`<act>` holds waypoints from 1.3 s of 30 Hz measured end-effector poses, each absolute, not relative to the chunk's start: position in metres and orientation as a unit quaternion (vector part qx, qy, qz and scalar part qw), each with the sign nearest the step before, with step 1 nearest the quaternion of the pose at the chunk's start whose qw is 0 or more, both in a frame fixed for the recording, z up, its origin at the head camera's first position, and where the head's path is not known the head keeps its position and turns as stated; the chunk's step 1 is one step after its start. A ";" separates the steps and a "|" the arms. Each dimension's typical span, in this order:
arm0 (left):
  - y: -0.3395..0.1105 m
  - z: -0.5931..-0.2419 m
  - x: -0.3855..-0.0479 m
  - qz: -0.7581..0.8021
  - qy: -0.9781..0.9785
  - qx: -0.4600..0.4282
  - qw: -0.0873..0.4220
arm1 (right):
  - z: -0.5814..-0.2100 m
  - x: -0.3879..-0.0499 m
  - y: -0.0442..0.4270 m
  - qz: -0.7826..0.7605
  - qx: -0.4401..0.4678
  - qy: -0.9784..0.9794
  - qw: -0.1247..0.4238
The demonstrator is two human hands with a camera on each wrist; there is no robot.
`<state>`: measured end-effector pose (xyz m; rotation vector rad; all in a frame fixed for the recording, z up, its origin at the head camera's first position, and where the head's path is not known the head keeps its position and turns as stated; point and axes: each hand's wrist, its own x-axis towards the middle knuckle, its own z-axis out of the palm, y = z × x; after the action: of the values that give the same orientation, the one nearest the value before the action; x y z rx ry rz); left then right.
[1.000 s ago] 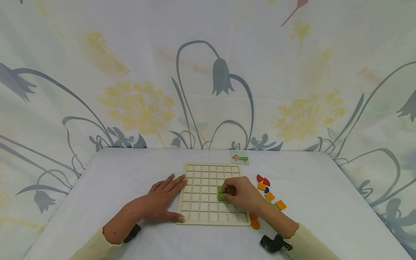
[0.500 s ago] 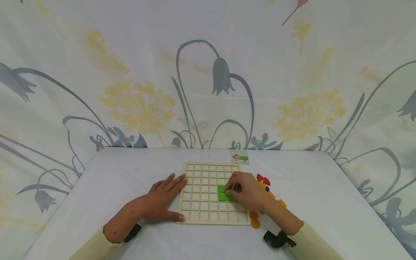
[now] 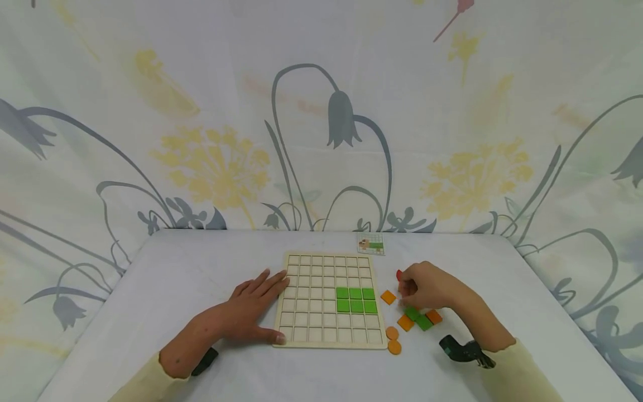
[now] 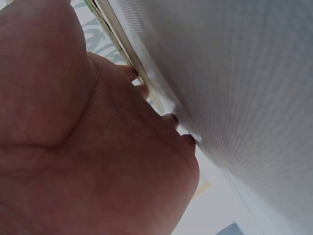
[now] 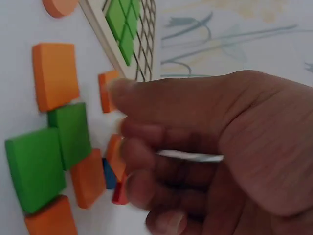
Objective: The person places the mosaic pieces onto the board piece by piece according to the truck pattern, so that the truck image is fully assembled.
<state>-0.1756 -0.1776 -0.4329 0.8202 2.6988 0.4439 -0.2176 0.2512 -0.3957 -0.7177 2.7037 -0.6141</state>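
Note:
My left hand (image 3: 251, 310) lies flat beside the wooden grid board (image 3: 308, 344), its fingertips and thumb touching the left edge. Two rows of green square tiles (image 3: 355, 300) fill cells at the board's right side. Over the loose pieces to the right hovers my right hand (image 3: 429, 286). In the right wrist view its thumb and index finger stand a little apart, and nothing shows between them. Below and beside that hand are loose green squares (image 5: 36, 169), orange squares (image 5: 56, 76), a blue piece (image 5: 109, 174) and a red piece (image 5: 120, 194), partly hidden by the fingers.
A small picture card (image 3: 370, 244) lies beyond the board's top right corner. Two orange discs (image 3: 393, 340) sit close to the board's lower right corner. The white table (image 3: 191, 257) ends at a flower-printed curtain (image 3: 221, 167).
My right hand has left the green tiles on the board and moved right to the loose pieces. Some loose squares have shifted; one orange square now lies nearer the board. My left hand stays put.

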 end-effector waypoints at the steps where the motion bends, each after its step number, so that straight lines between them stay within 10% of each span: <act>1: -0.178 -0.433 -0.176 0.153 0.936 0.284 0.142 | -0.394 -0.217 0.253 -0.200 -0.236 0.939 0.149; 17: -0.178 -0.434 -0.176 0.153 0.935 0.287 0.137 | -0.395 -0.211 0.258 -0.206 -0.250 0.920 0.221; 39: -0.178 -0.435 -0.176 0.157 0.934 0.289 0.137 | -0.405 -0.220 0.235 -0.308 -0.325 0.885 0.131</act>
<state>-0.1758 -0.1782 -0.4350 0.8379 2.7048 0.4534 -0.2201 0.2354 -0.4045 -0.9435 2.5681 -0.8929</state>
